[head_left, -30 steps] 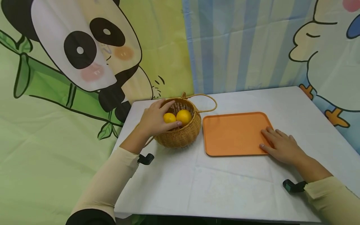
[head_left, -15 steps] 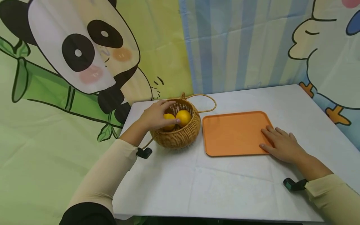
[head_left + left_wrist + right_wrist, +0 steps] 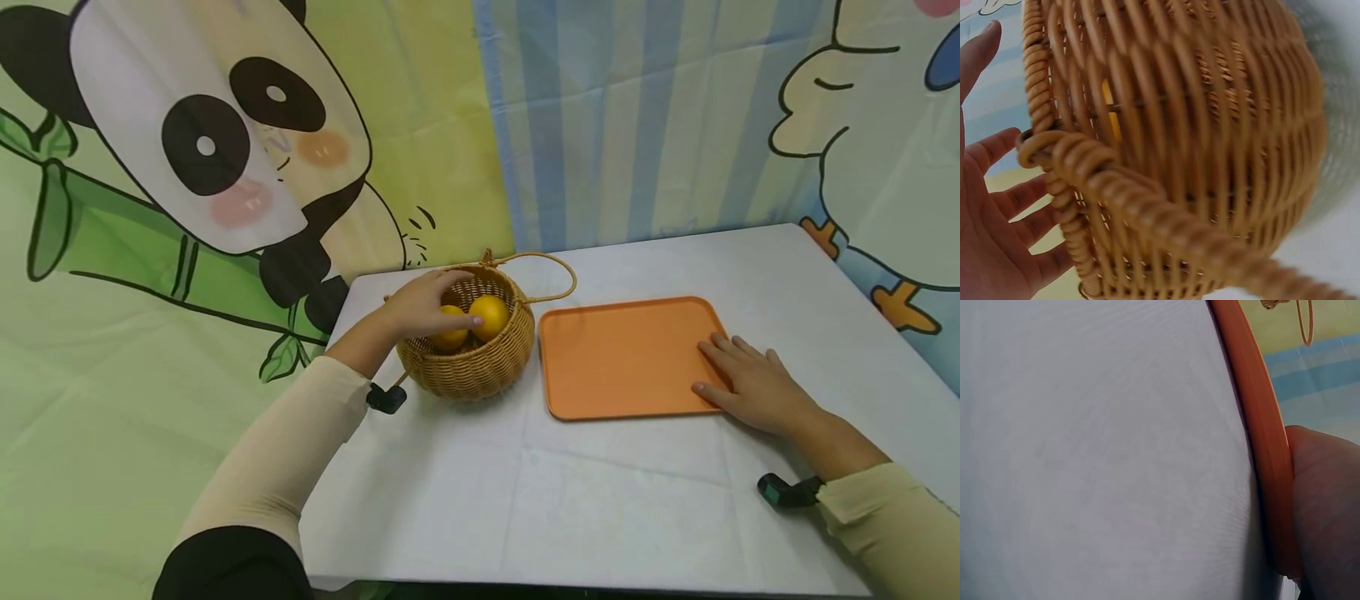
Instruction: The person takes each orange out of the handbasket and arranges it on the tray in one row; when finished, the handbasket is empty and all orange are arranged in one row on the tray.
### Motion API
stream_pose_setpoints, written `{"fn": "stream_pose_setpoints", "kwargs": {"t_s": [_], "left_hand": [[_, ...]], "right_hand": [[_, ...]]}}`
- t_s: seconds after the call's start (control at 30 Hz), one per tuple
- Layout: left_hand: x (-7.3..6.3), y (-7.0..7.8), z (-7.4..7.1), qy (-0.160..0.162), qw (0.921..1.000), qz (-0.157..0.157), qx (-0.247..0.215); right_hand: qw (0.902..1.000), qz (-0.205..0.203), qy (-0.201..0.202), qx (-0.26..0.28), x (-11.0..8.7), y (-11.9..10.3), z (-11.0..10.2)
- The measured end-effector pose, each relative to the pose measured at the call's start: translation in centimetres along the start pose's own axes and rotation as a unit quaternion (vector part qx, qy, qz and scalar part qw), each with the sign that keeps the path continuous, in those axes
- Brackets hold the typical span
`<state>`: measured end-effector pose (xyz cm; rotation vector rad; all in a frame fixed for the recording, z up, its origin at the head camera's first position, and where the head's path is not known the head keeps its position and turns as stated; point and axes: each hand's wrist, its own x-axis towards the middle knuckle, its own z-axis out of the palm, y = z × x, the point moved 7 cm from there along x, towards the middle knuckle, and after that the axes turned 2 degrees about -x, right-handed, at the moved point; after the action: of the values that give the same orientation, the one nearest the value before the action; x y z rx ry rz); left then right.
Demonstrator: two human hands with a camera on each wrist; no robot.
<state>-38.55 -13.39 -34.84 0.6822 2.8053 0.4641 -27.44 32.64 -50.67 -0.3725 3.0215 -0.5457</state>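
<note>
Hanging over the mouth of the wicker basket [image 3: 476, 373], the left hand [image 3: 426, 307] on my feed has its fingers and thumb spread well apart. Two round yellow fruits [image 3: 491, 318] sit side by side inside, and from the head camera the thumb tip overlaps the right one, but I honestly can't tell if it's touching. My left wrist camera is mostly basket weave, with the spread fingers past the rim and a sliver of yellow showing through the gaps. There's a twisted handle [image 3: 1166, 215] running right across that shot too. Over on the other side, the right hand [image 3: 757, 390] is resting on the right end of the orange tray [image 3: 622, 358], fingers loosely spread and not pinching anything as far as I can see. The right wrist camera just gives me part of that hand against the tray's edge, next to white cloth. The tray lies flat on the white worktop [image 3: 600, 500], just to the right of the basket. Behind it all I've got a cartoon backdrop [image 3: 420, 108], with a big panda on the left and blue stripes in the middle.
</note>
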Motion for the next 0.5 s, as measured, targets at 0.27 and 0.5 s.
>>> {"fn": "stream_pose_setpoints", "kwargs": {"t_s": [0.27,0.5], "left_hand": [[1.3,0.6,-0.7,-0.019,0.9997,0.016,-0.005],[2.4,0.7,-0.8,-0.050,0.9982,0.025,-0.024]], "right_hand": [[1.0000,0.003,-0.001,-0.009,0.0,0.3,0.3],[0.9999,0.007,-0.003,-0.011,0.0,0.4,0.3]]}}
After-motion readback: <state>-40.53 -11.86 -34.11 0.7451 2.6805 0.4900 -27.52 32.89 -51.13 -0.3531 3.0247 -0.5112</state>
